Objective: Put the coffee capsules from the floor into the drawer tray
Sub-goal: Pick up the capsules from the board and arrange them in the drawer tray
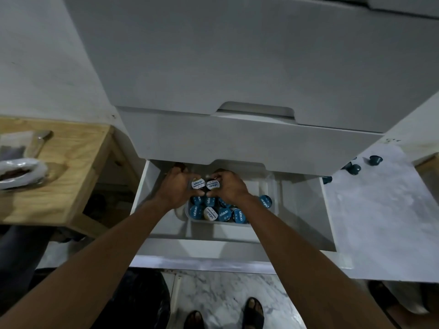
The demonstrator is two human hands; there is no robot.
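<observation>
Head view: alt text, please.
In an open white drawer, the left hand and right hand each hold a white-lidded capsule over a clear tray of mostly blue capsules. Loose capsules lie on the floor, right.

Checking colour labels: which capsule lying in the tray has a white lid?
The capsule second from left in the tray's near row; its neighbours have blue lids.
</observation>
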